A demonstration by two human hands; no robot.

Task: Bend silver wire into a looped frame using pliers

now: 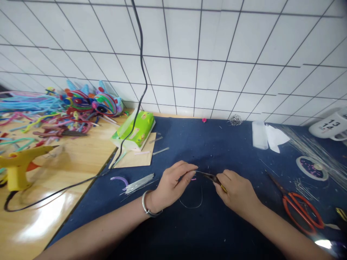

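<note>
My left hand (175,184) pinches a thin wire (200,172) between thumb and fingertips, above the dark blue mat (173,231). Closed around the handles of a pair of pliers (213,177), my right hand (235,187) points the jaws leftward. The wire runs from my left fingertips to the plier jaws, and a loop of fine wire hangs below. A small pink piece (193,179) lies just beneath. Left of my left hand are a bundle of cut wires (139,184) and a curved purple strip (119,178).
Orange-handled scissors (300,211), a round dish (311,168) and long wires (316,150) lie to the right, near a white mug (329,125). A yellow glue gun (20,166) stands left; its black cord (141,61) crosses a green tissue pack (135,130). Pipe cleaners (29,104) cover the back left.
</note>
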